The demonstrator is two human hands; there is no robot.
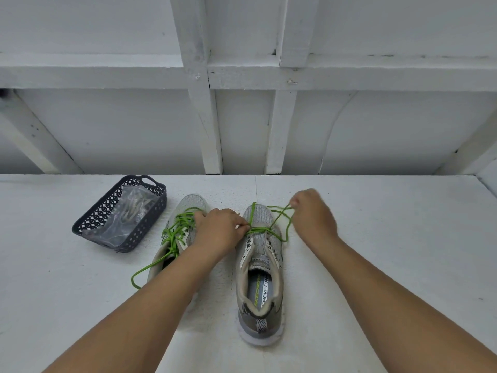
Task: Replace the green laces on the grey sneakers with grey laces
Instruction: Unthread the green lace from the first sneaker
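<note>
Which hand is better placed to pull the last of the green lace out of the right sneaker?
Probably the right hand: it pinches the free lace strands beyond the toe, with room to draw away. The left hand pinches the lace at the eyelets, steadying it.

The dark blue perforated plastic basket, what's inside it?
The dark blue perforated plastic basket holds a clear plastic bag with pale coiled laces inside. Their exact colour and number are blurred by the plastic.
</note>
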